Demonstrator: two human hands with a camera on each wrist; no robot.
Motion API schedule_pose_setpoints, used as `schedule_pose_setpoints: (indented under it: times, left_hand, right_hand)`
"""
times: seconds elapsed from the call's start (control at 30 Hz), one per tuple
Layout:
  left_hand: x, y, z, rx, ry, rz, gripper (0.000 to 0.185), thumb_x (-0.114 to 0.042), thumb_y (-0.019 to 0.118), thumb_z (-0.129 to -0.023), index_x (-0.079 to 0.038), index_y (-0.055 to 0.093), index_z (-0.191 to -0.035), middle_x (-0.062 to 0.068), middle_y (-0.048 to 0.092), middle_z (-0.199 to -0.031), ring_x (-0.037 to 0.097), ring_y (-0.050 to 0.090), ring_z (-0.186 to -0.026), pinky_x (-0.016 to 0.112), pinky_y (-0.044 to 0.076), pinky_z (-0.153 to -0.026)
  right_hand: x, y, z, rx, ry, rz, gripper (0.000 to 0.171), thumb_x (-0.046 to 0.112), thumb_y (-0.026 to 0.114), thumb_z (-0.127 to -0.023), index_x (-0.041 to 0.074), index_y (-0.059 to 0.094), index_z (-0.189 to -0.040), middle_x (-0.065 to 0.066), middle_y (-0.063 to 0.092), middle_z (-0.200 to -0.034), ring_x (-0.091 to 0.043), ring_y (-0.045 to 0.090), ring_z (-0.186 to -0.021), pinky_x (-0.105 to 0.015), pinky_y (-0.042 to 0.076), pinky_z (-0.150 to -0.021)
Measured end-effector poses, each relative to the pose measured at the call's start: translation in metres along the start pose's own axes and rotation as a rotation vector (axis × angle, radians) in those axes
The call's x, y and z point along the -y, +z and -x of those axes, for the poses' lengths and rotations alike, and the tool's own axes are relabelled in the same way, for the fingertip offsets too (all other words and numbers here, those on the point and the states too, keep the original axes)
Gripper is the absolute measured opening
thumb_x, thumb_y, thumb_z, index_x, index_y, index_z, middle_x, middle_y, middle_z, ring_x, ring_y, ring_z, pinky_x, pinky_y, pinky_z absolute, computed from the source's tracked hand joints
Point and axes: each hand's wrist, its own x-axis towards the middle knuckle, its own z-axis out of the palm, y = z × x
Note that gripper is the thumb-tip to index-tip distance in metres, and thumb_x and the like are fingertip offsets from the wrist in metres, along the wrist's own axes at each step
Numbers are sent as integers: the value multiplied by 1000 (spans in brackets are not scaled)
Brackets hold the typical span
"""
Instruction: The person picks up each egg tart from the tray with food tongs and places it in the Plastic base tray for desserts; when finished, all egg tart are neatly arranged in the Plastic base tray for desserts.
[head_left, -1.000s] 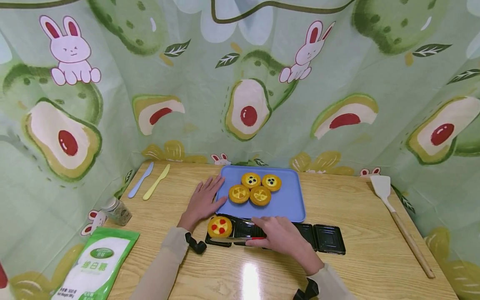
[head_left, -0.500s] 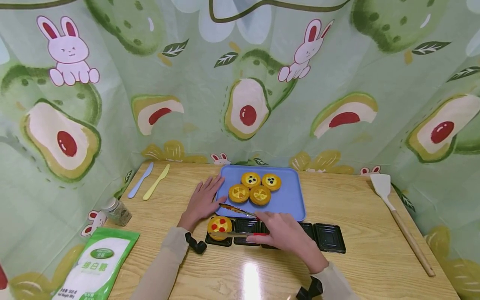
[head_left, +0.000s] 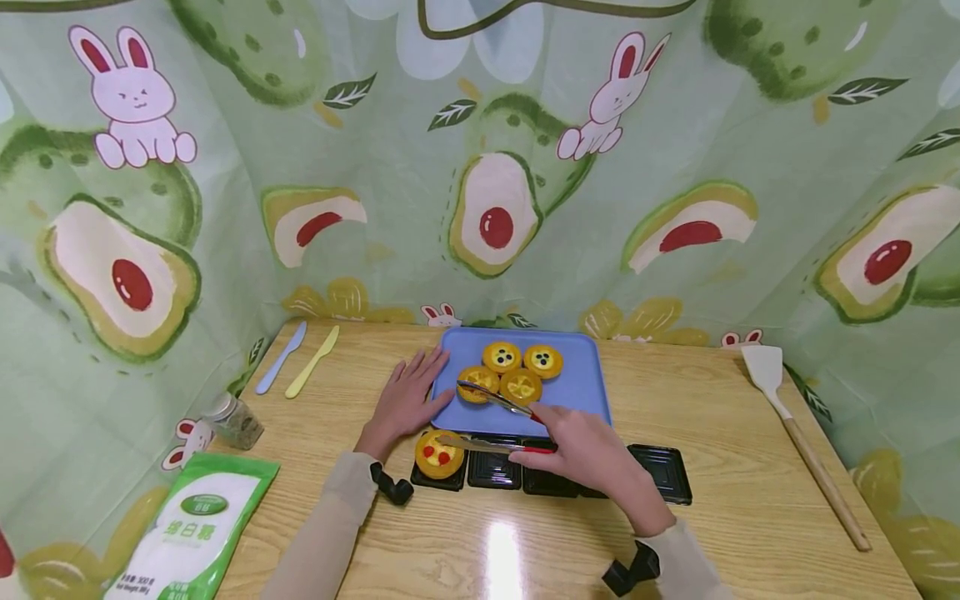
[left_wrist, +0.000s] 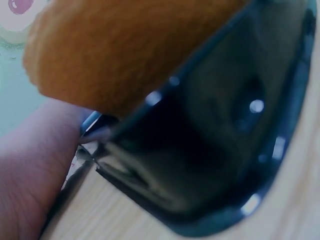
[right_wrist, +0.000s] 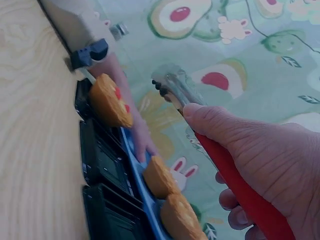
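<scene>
My right hand (head_left: 588, 450) grips red-handled metal tongs (right_wrist: 220, 160), whose arms stand apart above the tray's near edge. Flat on the left edge of the blue tray (head_left: 577, 400) rests my left hand (head_left: 405, 400), fingers spread. Several egg tarts sit on that tray: two with dark berries at the back, two with yellow fruit pieces in front. A tart with red toppings (head_left: 439, 455) lies in the leftmost black plastic box (head_left: 450, 483), below the left hand. One tong arm passes over the front-left tart (head_left: 472, 395), the other reaches over the red-topped one.
More black boxes (head_left: 660, 475) form a row along the tray's front. A white spatula (head_left: 787, 425) lies at right. Blue (head_left: 282, 358) and yellow knives (head_left: 313, 362), a spice jar (head_left: 234, 421) and a sugar bag (head_left: 187, 525) are at left. A patterned curtain (head_left: 405, 208) surrounds the table.
My right hand has moved right and slightly away from me with the tongs, and the tong arms have spread wide, off the red-topped tart. The left hand has stayed put.
</scene>
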Motion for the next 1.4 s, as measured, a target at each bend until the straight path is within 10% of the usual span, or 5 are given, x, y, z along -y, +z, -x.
schedule_pose_setpoints:
  times: [0.63, 1.4]
  left_hand:
    - [2, -1, -2, -15, 11, -2, 78, -63, 44, -104, -26, 22, -169, -4, 17, -175, 33, 17, -160, 60, 12, -127]
    - [-1, -1, 2, -12, 0, 11, 77, -64, 42, -104, -26, 23, -168, -4, 17, -175, 32, 16, -161, 59, 11, -127]
  right_hand:
    - [-45, -26, 3, -151, 116, 15, 53, 62, 79, -85, 16, 56, -92, 8, 35, -62, -7, 28, -48, -24, 20, -45]
    - [-79, 2, 6, -3, 241, -34, 59, 69, 74, -85, 13, 55, -85, 7, 32, -62, -11, 35, -51, -29, 24, -49]
